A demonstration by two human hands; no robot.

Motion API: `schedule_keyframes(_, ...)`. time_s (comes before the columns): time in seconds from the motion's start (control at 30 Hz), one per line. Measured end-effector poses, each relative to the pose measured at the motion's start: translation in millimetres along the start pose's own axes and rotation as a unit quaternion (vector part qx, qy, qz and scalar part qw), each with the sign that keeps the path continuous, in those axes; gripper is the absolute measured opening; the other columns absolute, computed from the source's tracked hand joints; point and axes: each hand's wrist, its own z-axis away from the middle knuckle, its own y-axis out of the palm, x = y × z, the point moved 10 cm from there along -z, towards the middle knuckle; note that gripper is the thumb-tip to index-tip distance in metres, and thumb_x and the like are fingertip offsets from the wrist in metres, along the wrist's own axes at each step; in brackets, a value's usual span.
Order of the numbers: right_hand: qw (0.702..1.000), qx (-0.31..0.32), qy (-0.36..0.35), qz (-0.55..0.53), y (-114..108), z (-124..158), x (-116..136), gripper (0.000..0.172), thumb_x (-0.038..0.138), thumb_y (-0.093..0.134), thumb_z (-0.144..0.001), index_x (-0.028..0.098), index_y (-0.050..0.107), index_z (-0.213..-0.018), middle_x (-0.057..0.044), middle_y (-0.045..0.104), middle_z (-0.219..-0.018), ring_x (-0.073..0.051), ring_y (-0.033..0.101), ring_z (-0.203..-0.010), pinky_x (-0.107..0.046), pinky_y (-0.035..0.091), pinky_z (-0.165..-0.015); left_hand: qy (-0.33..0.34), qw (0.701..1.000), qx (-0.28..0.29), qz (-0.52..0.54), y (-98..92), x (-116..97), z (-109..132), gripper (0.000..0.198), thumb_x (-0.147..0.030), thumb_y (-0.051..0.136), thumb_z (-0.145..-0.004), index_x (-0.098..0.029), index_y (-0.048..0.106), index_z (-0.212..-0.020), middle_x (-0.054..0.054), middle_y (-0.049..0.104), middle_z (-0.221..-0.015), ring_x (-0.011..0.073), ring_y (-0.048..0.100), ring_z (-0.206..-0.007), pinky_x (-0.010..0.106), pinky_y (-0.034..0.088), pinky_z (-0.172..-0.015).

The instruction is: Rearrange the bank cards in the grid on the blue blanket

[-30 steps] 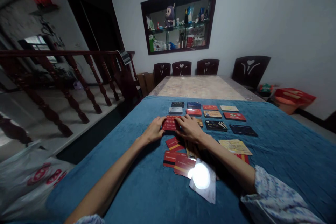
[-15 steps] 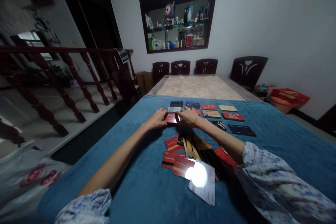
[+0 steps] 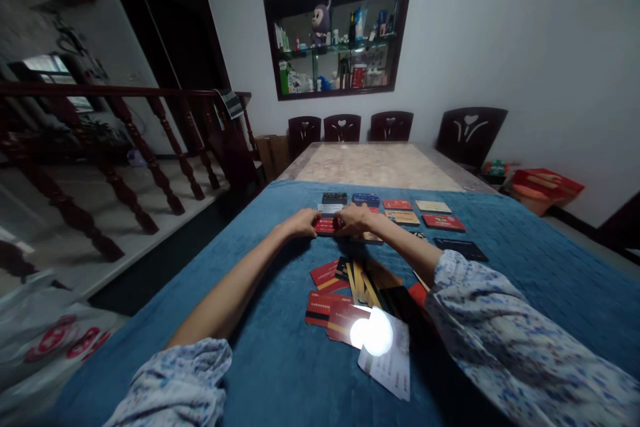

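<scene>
Both my hands meet on one red card lying on the blue cloth. My left hand pinches its left edge and my right hand holds its right edge, fingers curled. The card sits at the left end of a grid of cards laid in rows just beyond my hands. A loose heap of cards lies closer to me, under my right forearm, with a glare-lit white card at its near side.
The blue cloth covers the near part of a long table with a bare marble top beyond. Dark chairs line the far end and right side. A wooden railing runs on the left. Red bags sit at right.
Both hands have slid the red card forward, away from me, up to the left end of the card rows. My arms reach further out and my sleeves now show.
</scene>
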Motion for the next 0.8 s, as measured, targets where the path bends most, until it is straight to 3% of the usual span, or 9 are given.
schedule_keyframes(0.17, 0.999, 0.026, 0.015, -0.02, 5.4, -7.2, -2.9, 0.044, 0.04, 0.072, -0.078, 0.019, 0.071, -0.116, -0.016, 0.07, -0.121, -0.034, 0.065, -0.111, -0.043, 0.051, -0.088, 0.0, 1.0, 0.017, 0.008, 3.9, 2.5, -5.5, 0.051, -0.016, 0.074, -0.064, -0.018, 0.067, -0.114, 0.003, 0.072, -0.107, 0.0232, 0.066, -0.103, 0.024, 0.05, -0.086)
schedule_keyframes(0.43, 0.997, 0.046, 0.022, -0.054, 7.1, -10.2, -0.5, 0.034, 0.029, 0.071, -0.073, 0.018, 0.075, -0.106, -0.009, 0.076, -0.104, -0.025, 0.071, -0.095, -0.03, 0.052, -0.079, 0.002, 0.999, 0.031, 0.006, 6.0, -1.7, -7.8, 0.042, -0.013, 0.071, -0.062, -0.017, 0.069, -0.104, 0.003, 0.072, -0.1, 0.023, 0.066, -0.096, 0.024, 0.051, -0.081)
schedule_keyframes(0.6, 0.996, 0.057, 0.038, -0.053, 8.0, -12.3, -0.8, 0.032, 0.028, 0.069, -0.074, 0.015, 0.075, -0.103, -0.012, 0.076, -0.103, -0.025, 0.072, -0.088, -0.031, 0.053, -0.075, 0.007, 1.0, 0.027, 0.003, 6.1, -8.4, -7.0, 0.037, -0.008, 0.064, -0.063, -0.016, 0.069, -0.099, 0.004, 0.072, -0.094, 0.0233, 0.067, -0.089, 0.025, 0.051, -0.075)
schedule_keyframes(0.8, 0.998, 0.038, 0.042, -0.041, 9.2, -17.9, -4.6, 0.036, 0.031, 0.069, -0.073, 0.016, 0.074, -0.106, -0.013, 0.075, -0.109, -0.028, 0.071, -0.097, -0.036, 0.052, -0.085, 0.014, 1.0, 0.024, 0.011, 4.6, -12.1, -3.6, 0.034, -0.01, 0.062, -0.066, -0.016, 0.069, -0.099, 0.004, 0.072, -0.093, 0.0225, 0.067, -0.087, 0.024, 0.05, -0.073)
